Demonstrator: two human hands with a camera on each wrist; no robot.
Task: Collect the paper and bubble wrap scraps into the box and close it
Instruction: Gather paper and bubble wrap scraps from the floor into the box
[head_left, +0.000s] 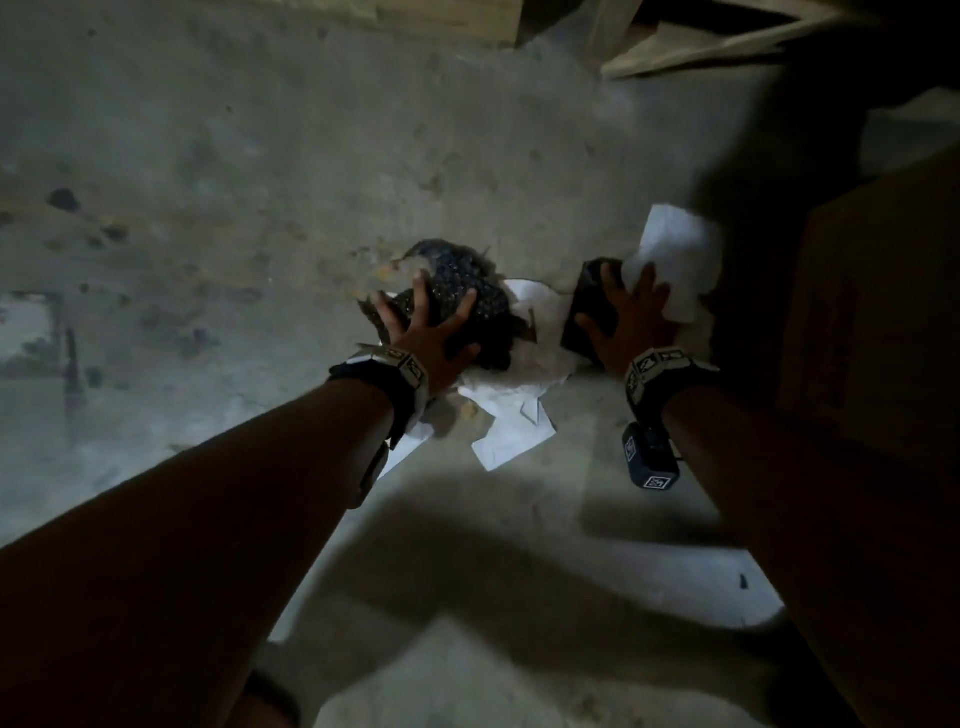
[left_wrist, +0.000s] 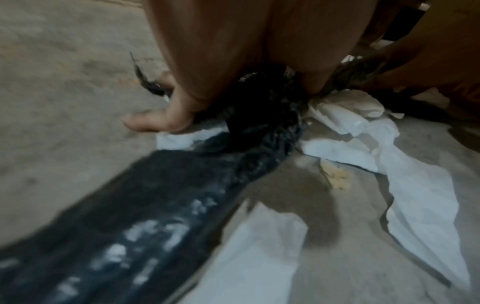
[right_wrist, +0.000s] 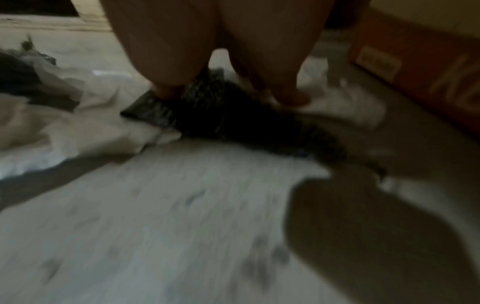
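Left hand (head_left: 431, 340) grips bubble wrap (head_left: 462, 293); right hand (head_left: 631, 322) presses paper (head_left: 675, 260).

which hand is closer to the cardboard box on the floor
Right. The right hand rests on scraps just beside the cardboard box; the left hand grips black bubble wrap farther away.

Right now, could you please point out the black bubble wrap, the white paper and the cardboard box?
black bubble wrap (head_left: 457, 296), head view, its crumpled top.
white paper (head_left: 675, 260), head view, its middle.
cardboard box (head_left: 883, 312), head view, its side wall.
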